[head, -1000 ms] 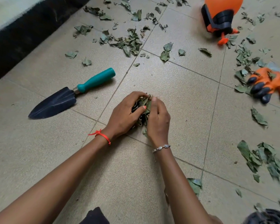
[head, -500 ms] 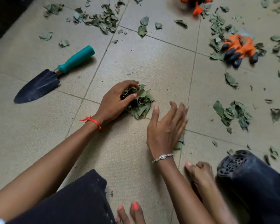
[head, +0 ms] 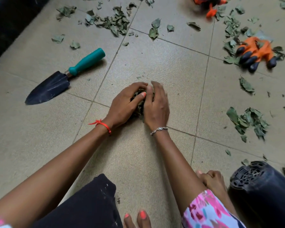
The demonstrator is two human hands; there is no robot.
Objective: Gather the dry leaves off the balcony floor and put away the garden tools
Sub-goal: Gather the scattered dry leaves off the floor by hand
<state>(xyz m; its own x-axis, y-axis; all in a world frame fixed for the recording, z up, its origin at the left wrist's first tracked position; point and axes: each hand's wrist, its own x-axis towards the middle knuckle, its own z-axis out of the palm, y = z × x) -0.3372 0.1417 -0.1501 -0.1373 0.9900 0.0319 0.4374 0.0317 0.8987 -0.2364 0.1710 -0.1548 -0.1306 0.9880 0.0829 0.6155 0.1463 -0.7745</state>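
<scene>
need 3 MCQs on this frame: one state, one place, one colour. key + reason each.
1. What are the left hand and right hand doing?
A. lying flat and apart
B. cupping one leaf clump between them
C. lifting a tool

2. Where does the trowel lie?
A. on the floor, left of both hands
B. in the right hand
C. across the person's lap

3. What colour is the trowel's handle?
A. orange
B. teal
C. yellow

Key: 1 B, both hands curl round the clump. 2 A, it lies on the tiles and neither hand touches it. 3 B, the handle is teal and the blade is dark.
</scene>
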